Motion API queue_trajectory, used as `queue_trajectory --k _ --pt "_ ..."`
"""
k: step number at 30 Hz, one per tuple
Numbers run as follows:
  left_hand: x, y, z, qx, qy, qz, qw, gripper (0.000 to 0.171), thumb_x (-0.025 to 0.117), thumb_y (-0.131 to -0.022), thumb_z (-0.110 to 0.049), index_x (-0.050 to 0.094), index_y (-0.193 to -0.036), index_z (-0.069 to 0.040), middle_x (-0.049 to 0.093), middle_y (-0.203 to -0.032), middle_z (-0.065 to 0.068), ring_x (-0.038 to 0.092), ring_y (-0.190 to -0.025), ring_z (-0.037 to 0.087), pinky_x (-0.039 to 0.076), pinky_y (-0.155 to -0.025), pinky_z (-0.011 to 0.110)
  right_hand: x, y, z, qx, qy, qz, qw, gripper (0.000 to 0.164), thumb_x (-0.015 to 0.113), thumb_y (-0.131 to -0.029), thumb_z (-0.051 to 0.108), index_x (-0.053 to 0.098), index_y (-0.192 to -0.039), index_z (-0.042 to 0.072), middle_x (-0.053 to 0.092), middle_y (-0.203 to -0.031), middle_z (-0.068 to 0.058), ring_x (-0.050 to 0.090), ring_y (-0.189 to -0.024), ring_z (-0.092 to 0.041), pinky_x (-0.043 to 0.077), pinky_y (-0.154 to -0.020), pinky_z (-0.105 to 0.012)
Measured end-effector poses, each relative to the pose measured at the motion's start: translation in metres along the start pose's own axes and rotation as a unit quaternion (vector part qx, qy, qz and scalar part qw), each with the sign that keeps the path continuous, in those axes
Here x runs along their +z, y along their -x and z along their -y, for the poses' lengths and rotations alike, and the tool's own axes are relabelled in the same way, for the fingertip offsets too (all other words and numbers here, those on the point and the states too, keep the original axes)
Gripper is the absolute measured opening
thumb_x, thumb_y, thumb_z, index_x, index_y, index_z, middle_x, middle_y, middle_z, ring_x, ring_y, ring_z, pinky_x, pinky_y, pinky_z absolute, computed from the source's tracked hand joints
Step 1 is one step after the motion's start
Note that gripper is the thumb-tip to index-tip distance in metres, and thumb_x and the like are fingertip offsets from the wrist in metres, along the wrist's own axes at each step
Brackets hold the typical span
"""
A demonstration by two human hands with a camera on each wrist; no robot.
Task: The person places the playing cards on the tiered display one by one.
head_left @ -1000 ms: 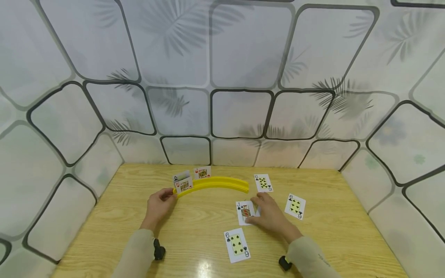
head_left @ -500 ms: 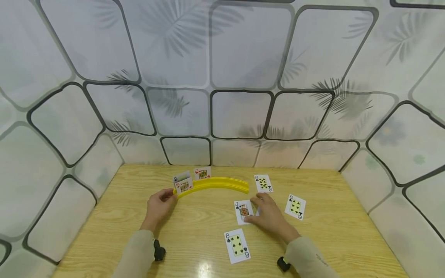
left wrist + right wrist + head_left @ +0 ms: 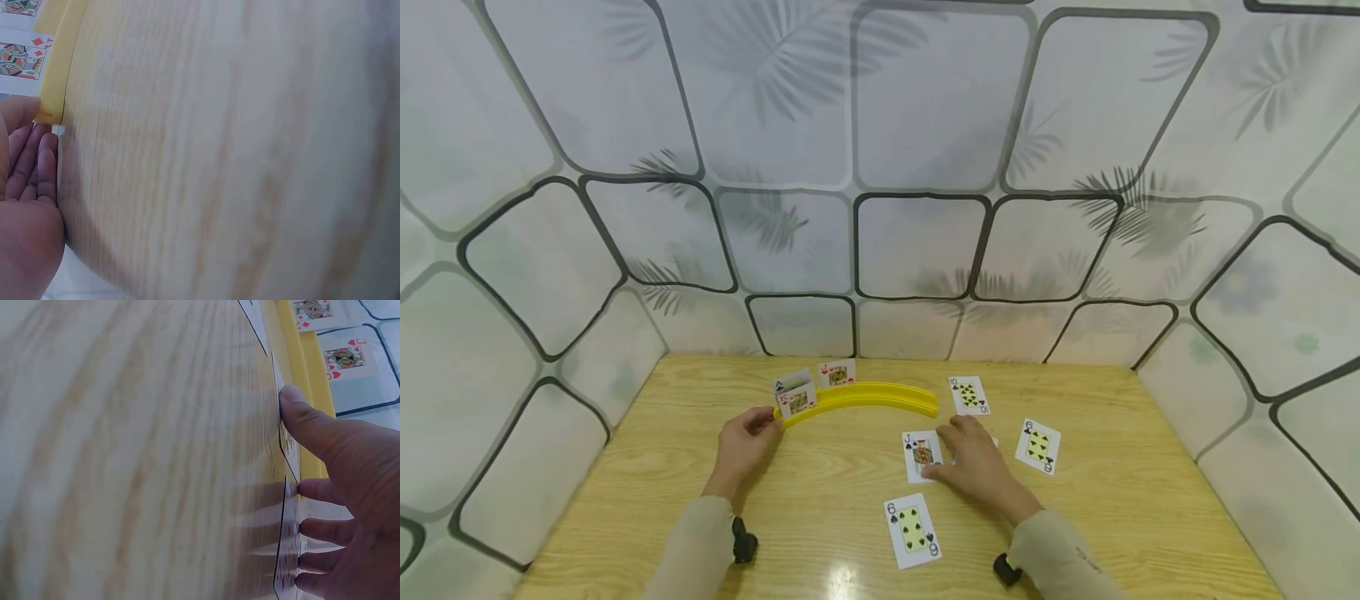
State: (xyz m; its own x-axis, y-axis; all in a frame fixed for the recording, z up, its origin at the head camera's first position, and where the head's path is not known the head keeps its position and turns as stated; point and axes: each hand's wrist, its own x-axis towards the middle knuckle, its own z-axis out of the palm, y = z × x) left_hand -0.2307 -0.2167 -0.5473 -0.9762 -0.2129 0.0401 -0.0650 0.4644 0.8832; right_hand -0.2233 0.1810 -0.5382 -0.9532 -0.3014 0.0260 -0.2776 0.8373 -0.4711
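A yellow curved card holder (image 3: pixel 876 393) lies on the table, with a king of diamonds (image 3: pixel 797 401), an ace (image 3: pixel 786 384) and a jack of hearts (image 3: pixel 837 373) upright in its left part. My left hand (image 3: pixel 747 444) pinches the holder's left end; the left wrist view shows the thumb on top. My right hand (image 3: pixel 981 468) reaches over the table, palm down. Its thumb presses on the jack of spades (image 3: pixel 917 450), which lies flat. The fingers, spread and fairly straight, touch another face-up card (image 3: pixel 286 550), mostly hidden under the hand in the head view.
A six of spades (image 3: pixel 912 532) lies toward the front, a ten of clubs (image 3: pixel 968 395) near the holder's right end, and another black card (image 3: pixel 1037 447) to the right. Patterned cloth walls (image 3: pixel 917 250) enclose the back and sides of the wooden table (image 3: pixel 827 492).
The jack of spades has slid slightly left under my right thumb, the hand shifting left with it. A corner of the covered card now shows right of the hand. My left hand stays put.
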Motion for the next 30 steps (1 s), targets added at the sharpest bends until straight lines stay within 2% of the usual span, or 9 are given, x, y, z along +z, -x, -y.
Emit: queue_trajectory --k 12,19,30 --pt "0.0 -0.001 0.001 0.003 -0.003 -0.001 1.0 0.028 0.071 -0.099 -0.009 0.074 -0.124 0.002 0.076 -0.116 0.019 0.068 -0.098 0.015 0.051 -0.081 0.014 -0.005 -0.002 0.006 -0.006 0.009 0.015 1.0 0.075 0.087 -0.084 0.047 0.062 -0.142 0.006 0.05 -0.153 -0.026 0.045 -0.144 -0.045 0.039 -0.117 -0.064" --pt "0.0 0.0 0.0 0.0 -0.004 0.001 1.0 0.029 0.071 -0.099 -0.009 0.074 -0.125 0.003 0.075 -0.116 0.02 0.068 -0.099 0.017 0.051 -0.081 0.015 -0.006 -0.005 0.011 0.01 0.011 0.034 0.999 0.076 0.087 -0.085 0.044 0.06 -0.145 0.006 0.047 -0.155 -0.026 0.045 -0.144 -0.045 0.038 -0.118 -0.064" --pt "0.0 0.0 -0.001 0.002 -0.001 0.0 1.0 0.028 0.071 -0.099 -0.008 0.073 -0.125 0.003 0.076 -0.116 0.02 0.069 -0.099 0.016 0.051 -0.082 0.014 -0.009 -0.011 0.014 0.013 0.007 0.047 0.999 0.074 0.09 -0.083 0.04 0.061 -0.139 0.001 0.048 -0.149 -0.027 0.05 -0.136 -0.045 0.04 -0.115 -0.063"
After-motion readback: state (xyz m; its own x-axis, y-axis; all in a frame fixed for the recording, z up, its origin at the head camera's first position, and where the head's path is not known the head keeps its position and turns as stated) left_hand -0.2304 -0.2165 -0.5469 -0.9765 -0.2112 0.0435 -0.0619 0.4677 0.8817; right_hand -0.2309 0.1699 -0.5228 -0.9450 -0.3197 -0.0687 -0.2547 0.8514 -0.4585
